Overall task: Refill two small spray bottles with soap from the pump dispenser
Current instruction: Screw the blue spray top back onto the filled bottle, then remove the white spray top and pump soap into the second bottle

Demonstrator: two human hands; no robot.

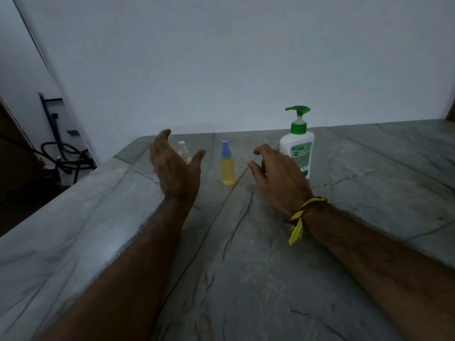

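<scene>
Grey veined stone forms the table (246, 242), which runs back to a plain pale wall (221, 57).

Both hands hover above the table, holding nothing. The left hand (176, 168) is held on edge, its fingers (161, 141) straight and loosely together, the thumb spread wide to the right. Behind its palm, in the gap between fingers and thumb, stands a clear spray bottle (184, 150) with a white top; most of its body is hidden by the hand, and whether the hand touches it I cannot tell.

The right hand (275, 178) is palm down, its fingers (263, 150) gently curled and parted, the tips pointing left. A yellow thread band (299, 222) is tied at the right wrist.

Between the two hands, apart from both, stands a yellow spray bottle (227, 166) with a blue cap, upright on the table. Just behind the right hand stands the white pump dispenser (299, 146) with a green collar and green pump head, its spout pointing left; the knuckles overlap its lower left side in this view, so contact cannot be judged.

Off the table's left edge, dark hoses (66, 156) lie coiled on the floor beside the wall.
</scene>
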